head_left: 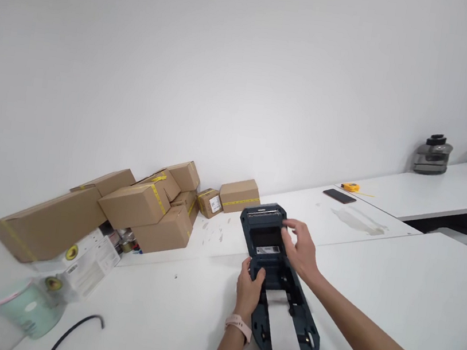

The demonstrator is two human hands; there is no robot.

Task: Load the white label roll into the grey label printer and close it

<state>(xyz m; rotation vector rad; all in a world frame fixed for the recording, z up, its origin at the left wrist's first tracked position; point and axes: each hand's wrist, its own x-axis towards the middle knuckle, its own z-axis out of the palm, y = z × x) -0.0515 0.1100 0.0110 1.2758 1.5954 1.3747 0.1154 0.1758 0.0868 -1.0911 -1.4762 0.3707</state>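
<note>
A dark blue-grey label printer (265, 272) lies with its lid (262, 219) swung back, and a white paper strip (282, 324) runs down its open base. My left hand (248, 290), with a pink band at the wrist, is closed around the left side of the base near the hinge, thumb on the inner edge. My right hand (300, 249) holds the right edge of the lid, its fingers bent against the rim. A white sticker (267, 250) shows inside the lid. The undersides of both hands are hidden.
Several cardboard boxes (137, 208) are piled at the left by the wall. Nearer are a clear plastic container (90, 268), a mint-green tub (30, 308) and a black cable (75, 326). A phone (339, 196), a yellow tape measure (350, 187) and a grey jug (432, 155) lie at the right.
</note>
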